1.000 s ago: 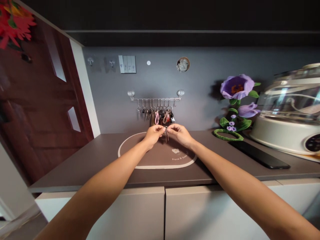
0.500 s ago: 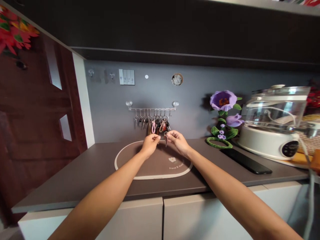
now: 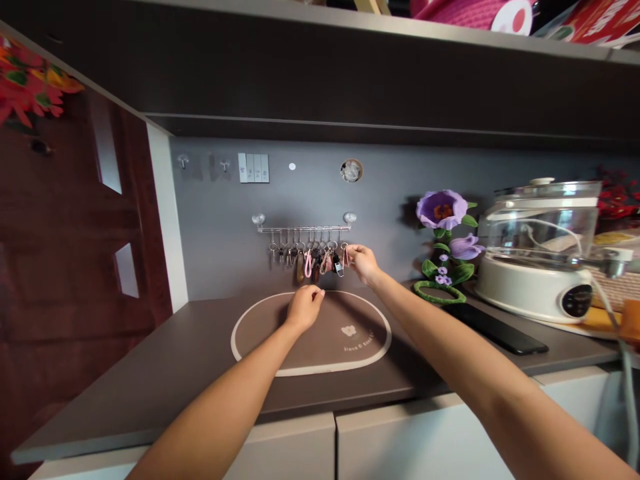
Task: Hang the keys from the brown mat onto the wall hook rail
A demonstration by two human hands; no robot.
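A clear hook rail is fixed to the grey wall, with several keys and key rings hanging in a row from it. Among them are a pink strap and a black and silver fob. At the rail's right end my right hand pinches a key ring with a key, close under the last hook. My left hand is closed over the brown oval mat, below the hanging keys; what it holds, if anything, is hidden.
Purple fabric flowers and a black phone are on the counter at the right, beside a white appliance with a clear top. A dark shelf overhangs the wall.
My right hand has moved up and slightly right with the key ring, from above the mat to the rail's right end. My left hand has moved a little lower. The view has tilted slightly upward.
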